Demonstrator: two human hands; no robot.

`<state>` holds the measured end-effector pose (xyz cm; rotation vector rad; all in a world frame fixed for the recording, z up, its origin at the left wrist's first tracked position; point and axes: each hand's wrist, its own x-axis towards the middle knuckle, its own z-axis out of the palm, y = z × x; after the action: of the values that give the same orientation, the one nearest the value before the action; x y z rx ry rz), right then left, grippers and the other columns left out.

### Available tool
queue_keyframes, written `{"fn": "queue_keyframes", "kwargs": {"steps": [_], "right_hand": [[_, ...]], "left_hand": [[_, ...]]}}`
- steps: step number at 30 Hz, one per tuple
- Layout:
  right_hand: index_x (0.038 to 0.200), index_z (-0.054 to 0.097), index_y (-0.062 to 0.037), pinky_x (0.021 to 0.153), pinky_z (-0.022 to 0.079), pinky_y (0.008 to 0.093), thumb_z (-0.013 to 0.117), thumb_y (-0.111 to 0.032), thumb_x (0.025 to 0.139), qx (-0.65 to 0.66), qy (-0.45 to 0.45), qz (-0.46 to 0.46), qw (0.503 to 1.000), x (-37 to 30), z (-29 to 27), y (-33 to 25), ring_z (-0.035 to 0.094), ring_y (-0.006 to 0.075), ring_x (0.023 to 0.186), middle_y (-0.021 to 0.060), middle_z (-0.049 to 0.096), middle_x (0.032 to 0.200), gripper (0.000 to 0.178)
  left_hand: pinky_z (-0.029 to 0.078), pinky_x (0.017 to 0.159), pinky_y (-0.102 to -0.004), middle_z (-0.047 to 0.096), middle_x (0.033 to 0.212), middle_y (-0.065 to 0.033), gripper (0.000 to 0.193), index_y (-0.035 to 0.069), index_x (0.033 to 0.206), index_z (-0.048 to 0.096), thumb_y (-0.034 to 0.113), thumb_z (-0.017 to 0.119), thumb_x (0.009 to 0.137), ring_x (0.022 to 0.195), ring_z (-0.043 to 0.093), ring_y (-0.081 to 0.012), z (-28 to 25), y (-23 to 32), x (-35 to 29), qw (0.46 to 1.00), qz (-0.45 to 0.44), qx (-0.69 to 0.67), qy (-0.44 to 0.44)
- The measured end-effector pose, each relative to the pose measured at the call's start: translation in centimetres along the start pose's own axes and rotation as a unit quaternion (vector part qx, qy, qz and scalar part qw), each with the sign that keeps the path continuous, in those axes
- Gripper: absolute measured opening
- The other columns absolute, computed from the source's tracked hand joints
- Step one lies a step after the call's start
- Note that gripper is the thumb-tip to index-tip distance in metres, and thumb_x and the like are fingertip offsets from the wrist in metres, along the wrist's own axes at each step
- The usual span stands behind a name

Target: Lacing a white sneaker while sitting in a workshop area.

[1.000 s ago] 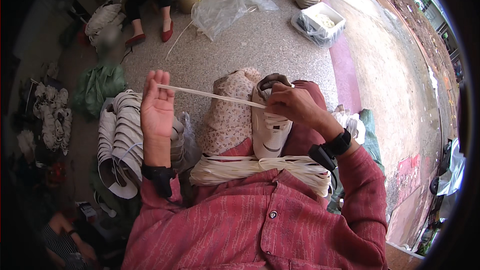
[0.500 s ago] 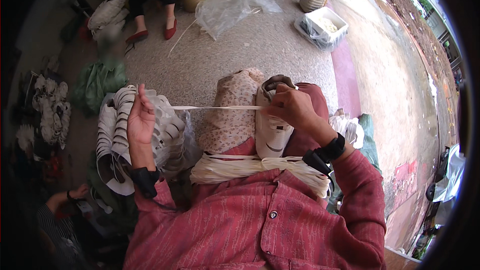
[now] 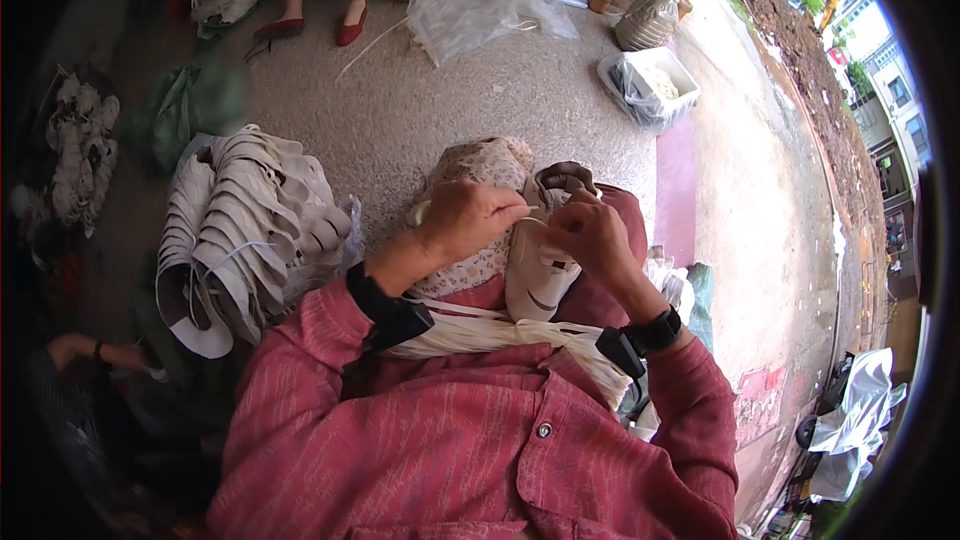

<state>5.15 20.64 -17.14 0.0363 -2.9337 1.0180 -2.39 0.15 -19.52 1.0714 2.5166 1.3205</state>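
A white shoe (image 3: 532, 285) with a brown-grey collar rests on my lap, its toe toward me. Over its far half my two hands have come close together. My left hand (image 3: 462, 225) is closed in a pinch on a white shoelace (image 3: 533, 223), whose short end shows at the fingertips. My right hand (image 3: 597, 240) is closed at the shoe's lacing, its fingertips on the same lace; the fingers partly hide the eyelets. Across my lap, nearer to me, lies a bundle of cream-white laces (image 3: 475, 328).
Left of my knees stands a tied stack of white shoe uppers (image 3: 255, 230), with a green sack (image 3: 180, 115) beyond it. A white tub (image 3: 665, 80), a jug (image 3: 648, 20) and clear plastic sheeting (image 3: 490, 10) lie ahead. Another person's feet in red shoes (image 3: 352, 27) are at the far left.
My left hand has swung right from above the uppers to the shoe, beside my right hand. The lace, stretched taut before, is now mostly hidden. The view has shifted slightly.
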Motion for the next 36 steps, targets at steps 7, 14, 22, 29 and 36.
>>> {"fn": "queue_keyframes", "kwargs": {"steps": [7, 14, 22, 29, 36], "right_hand": [[0.077, 0.070, -0.0054, 0.061, 0.047, 0.0332, 0.079, -0.025, 0.074, 0.039, 0.010, -0.024, 0.999, 0.0, 0.4, 0.1, 0.060, 0.0174, 0.064, 0.0039, 0.057, 0.076, 0.022], [0.074, 0.067, -0.0056, 0.062, 0.048, 0.0364, 0.076, -0.017, 0.073, -0.005, 0.052, -0.092, 0.994, -0.1, 1.7, 0.5, 0.061, 0.0258, 0.071, 0.0064, 0.057, 0.079, 0.015], [0.075, 0.067, -0.0054, 0.063, 0.049, 0.0369, 0.078, -0.018, 0.072, 0.019, 0.034, -0.109, 0.993, -0.3, 1.2, 0.5, 0.061, 0.0274, 0.074, 0.0068, 0.057, 0.080, 0.017], [0.080, 0.067, -0.0007, 0.061, 0.050, 0.0280, 0.078, -0.010, 0.075, 0.028, -0.011, -0.116, 0.993, 0.0, 0.6, 0.5, 0.058, 0.0157, 0.069, 0.0051, 0.055, 0.082, 0.016], [0.090, 0.069, -0.0056, 0.068, 0.048, 0.0297, 0.070, -0.007, 0.082, 0.112, -0.063, -0.101, 0.987, 1.7, -2.3, -0.4, 0.060, 0.0222, 0.080, 0.0079, 0.056, 0.088, 0.008]], "left_hand": [[0.032, 0.096, -0.0379, 0.059, 0.081, -0.0031, 0.013, 0.011, 0.078, 0.068, 0.023, 0.066, 0.083, 0.092, 0.057, -0.0200, 1.3, -1.4, 1.0, 0.984, 0.161, 0.081, 0.008], [0.033, 0.095, -0.0391, 0.061, 0.083, -0.0037, 0.013, 0.010, 0.081, 0.068, 0.022, 0.063, 0.083, 0.094, 0.057, -0.0219, 2.8, -0.8, 1.6, 0.984, 0.124, 0.124, -0.005], [0.048, 0.086, -0.0345, 0.055, 0.109, -0.0095, 0.040, 0.005, 0.103, 0.061, 0.004, 0.076, 0.066, 0.100, 0.059, -0.0284, -2.2, 0.5, 5.2, 0.964, 0.243, -0.019, -0.110], [0.049, 0.081, -0.0343, 0.058, 0.107, -0.0089, 0.031, 0.004, 0.099, 0.061, 0.002, 0.072, 0.069, 0.093, 0.061, -0.0243, -2.0, -0.9, 8.1, 0.917, 0.183, -0.085, -0.345], [0.048, 0.073, -0.0333, 0.062, 0.083, -0.0073, 0.023, 0.003, 0.087, 0.059, 0.003, 0.072, 0.069, 0.080, 0.061, -0.0221, -0.9, -2.2, 7.1, 0.940, 0.208, -0.093, -0.255]]}}
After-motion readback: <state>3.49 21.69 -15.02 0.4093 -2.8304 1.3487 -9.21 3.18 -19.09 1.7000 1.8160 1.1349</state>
